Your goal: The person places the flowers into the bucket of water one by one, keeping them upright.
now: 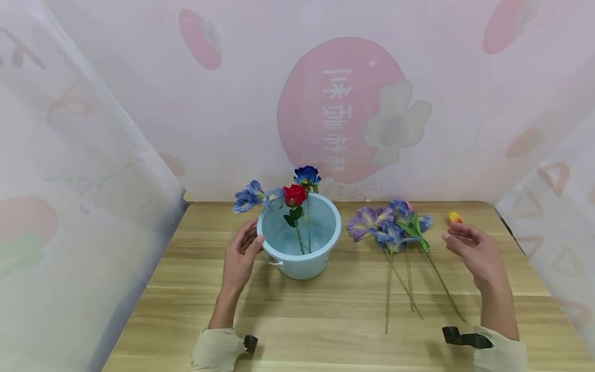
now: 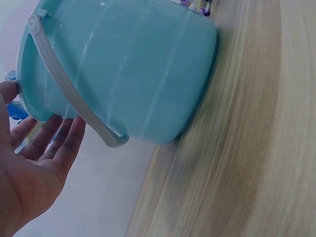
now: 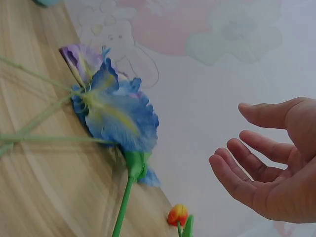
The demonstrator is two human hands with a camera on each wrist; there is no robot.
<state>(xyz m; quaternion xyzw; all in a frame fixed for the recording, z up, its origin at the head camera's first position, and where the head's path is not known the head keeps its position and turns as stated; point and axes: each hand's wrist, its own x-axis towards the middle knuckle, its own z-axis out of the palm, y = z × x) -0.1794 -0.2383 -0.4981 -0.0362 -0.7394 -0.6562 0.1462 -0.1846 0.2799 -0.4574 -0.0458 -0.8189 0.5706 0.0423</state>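
My left hand is at the left side of a light blue bucket, its thumb and fingertips at the rim. In the left wrist view the fingers are spread loosely beside the bucket's wall, near its white handle. A red rose, a blue rose and a blue iris stand in the bucket. My right hand hovers over the table's right side with loosely bent fingers and nothing in them. Close to its fingertips lies a yellow-orange tulip.
Several blue and purple irises lie in a pile right of the bucket, with a green-leaved stem across them. The wooden table meets a printed cloth backdrop at its far edge.
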